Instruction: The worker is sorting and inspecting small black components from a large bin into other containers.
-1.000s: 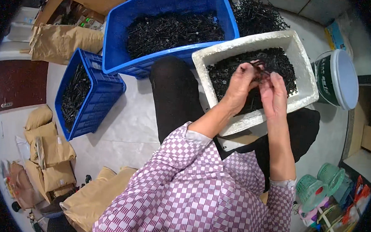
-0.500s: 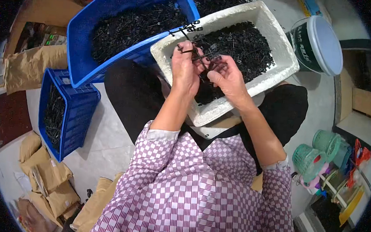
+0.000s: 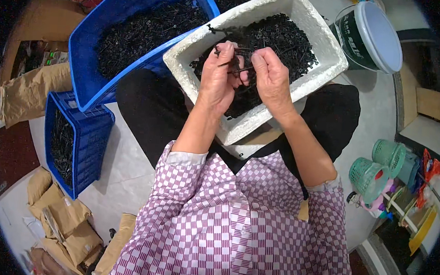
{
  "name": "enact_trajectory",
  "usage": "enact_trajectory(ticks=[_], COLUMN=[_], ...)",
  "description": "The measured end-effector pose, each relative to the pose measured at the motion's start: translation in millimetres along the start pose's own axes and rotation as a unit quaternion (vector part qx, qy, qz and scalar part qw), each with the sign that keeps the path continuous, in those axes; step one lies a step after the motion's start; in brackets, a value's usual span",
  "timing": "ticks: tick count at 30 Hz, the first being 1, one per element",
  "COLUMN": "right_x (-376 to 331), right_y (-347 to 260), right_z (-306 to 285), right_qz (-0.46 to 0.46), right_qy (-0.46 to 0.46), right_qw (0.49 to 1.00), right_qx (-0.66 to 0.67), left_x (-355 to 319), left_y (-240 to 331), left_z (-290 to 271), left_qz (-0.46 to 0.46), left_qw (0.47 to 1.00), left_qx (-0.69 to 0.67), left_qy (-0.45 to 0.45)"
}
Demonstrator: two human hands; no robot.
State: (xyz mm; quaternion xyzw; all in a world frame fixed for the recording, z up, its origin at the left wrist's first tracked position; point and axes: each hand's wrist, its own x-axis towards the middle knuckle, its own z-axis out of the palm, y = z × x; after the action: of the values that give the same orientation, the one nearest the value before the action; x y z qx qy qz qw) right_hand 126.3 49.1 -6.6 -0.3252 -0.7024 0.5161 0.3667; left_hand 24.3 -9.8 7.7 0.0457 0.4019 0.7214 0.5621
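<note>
Over a white foam box (image 3: 174,59) filled with small black plastic parts (image 3: 286,41), both of my hands are at work close together. My left hand (image 3: 217,79) has its fingers curled round several thin black plastic pieces (image 3: 223,64), which stick out past its thumb and toward the right. My right hand (image 3: 272,83) is closed in a pinch, thumb against the bent forefinger, at the right-hand ends of these pieces. What exactly lies between the right fingertips is mostly hidden.
A large blue tub (image 3: 79,53) of similar black parts leans at the foam box's left. Beyond stands a smaller blue crate (image 3: 86,144). A lidded bucket (image 3: 357,40) is at the right, with green baskets (image 3: 366,176) lower down. Brown paper packages (image 3: 69,219) lie lower left.
My right hand has gone from loosely spread fingers to a tight pinch, its back turned up. The black pieces in my left hand now lie lower and flatter. The whole view has shifted slightly.
</note>
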Motion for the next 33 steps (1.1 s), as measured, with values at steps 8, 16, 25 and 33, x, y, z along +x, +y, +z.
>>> enact_trajectory(ticks=[8, 16, 25, 33], right_x=[19.5, 10.5, 17.4, 37.0], right_y=[46.9, -4.0, 29.6, 60.7], right_z=[-40.6, -4.5, -7.8, -24.0], right_qz=[0.259, 0.268, 0.181, 0.141], right_qy=[-0.025, -0.073, 0.024, 0.105], right_qw=[0.893, 0.905, 0.976, 0.984], right_qx=[0.366, 0.322, 0.119, 0.037], left_x=[-1.8, -1.0, -0.7, -7.5], left_y=[-11.6, -18.2, -33.2, -36.8], left_z=[-3.1, 3.5, 5.4, 3.6], left_qz=[0.006, 0.019, 0.037, 0.0], left_qw=[0.998, 0.997, 0.992, 0.993], left_qx=[-0.022, 0.007, 0.088, 0.08], left_qy=[0.052, 0.075, 0.079, 0.09])
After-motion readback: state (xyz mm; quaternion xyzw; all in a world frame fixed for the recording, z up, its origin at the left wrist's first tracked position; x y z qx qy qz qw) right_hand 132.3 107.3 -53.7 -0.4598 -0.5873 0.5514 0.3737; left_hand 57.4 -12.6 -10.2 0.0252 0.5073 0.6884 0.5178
